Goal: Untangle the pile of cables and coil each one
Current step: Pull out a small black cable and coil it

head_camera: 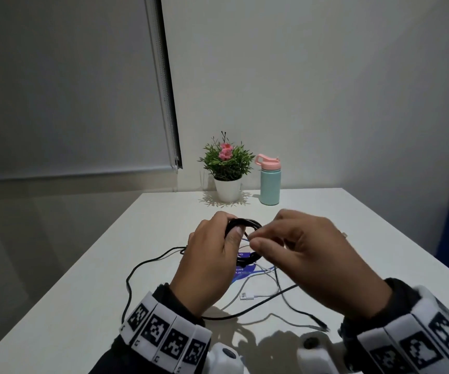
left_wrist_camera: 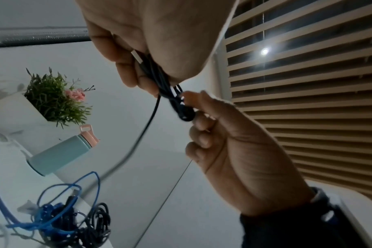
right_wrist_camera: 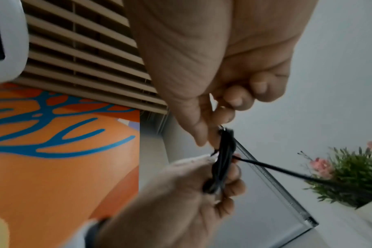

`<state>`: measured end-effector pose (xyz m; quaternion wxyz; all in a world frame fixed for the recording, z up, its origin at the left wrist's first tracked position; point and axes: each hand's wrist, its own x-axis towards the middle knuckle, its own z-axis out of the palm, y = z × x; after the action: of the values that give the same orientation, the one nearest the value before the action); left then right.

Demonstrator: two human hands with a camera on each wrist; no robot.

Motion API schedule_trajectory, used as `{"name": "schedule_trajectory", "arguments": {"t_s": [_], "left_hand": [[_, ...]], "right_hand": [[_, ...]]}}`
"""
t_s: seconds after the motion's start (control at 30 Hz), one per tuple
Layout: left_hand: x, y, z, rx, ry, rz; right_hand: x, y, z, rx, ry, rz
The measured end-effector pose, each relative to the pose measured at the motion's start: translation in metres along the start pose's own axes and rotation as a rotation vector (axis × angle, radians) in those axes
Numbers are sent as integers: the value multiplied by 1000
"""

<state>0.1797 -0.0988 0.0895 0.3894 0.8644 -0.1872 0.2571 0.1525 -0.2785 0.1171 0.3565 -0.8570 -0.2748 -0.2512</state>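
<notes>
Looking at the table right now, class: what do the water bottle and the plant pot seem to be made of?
Water bottle: likely painted metal, given its matte, even mint body; the pink lid with a carry loop looks like moulded plastic. Plant pot: smooth plain white, ceramic or plastic; the pictures cannot settle which. The plant looks artificial, probably plastic, with stiff, uniform leaves.

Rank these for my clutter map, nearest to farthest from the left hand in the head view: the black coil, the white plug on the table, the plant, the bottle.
1. Black coil: held in the left hand.
2. White plug: on the table, toward the person and to the right.
3. Plant: at the far edge, beyond the hand.
4. Bottle: right of the plant, a little farther.
</notes>
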Motion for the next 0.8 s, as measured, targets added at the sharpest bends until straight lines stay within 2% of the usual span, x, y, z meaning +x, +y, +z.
{"name": "schedule_trajectory", "arguments": {"t_s": [0.1, 0.2, 0.27, 0.33, 0.4, 0.47, 0.53, 0.7, 0.8], "left_hand": [[-2, 3, -1, -219, -40, -109], [-1, 6, -1, -581, -186, -262], [1, 6, -4, -802, -242, -319], [3, 8, -8, -950, -245, -331], [5, 9, -10, -927, -235, -295], [6, 7, -14, -781, -228, -227], [6, 3, -22, -717, -282, -167], [2, 0, -31, -630, -554, -112], [2, 0, -30, -453, -502, -125]], "right_hand": [[-2, 3, 9, -225, 7, 45], [-1, 4, 12, -409, -106, 121], [1, 7, 10, -331, -147, 135], [3, 10, 9, -100, -135, 161], [4, 9, 8, 314, -142, 288], [4, 8, 9, 786, -175, 427], [6, 9, 7, 1014, -169, 481], [7, 11, -2, 861, -142, 338], [7, 9, -9, 661, -98, 345]]}}
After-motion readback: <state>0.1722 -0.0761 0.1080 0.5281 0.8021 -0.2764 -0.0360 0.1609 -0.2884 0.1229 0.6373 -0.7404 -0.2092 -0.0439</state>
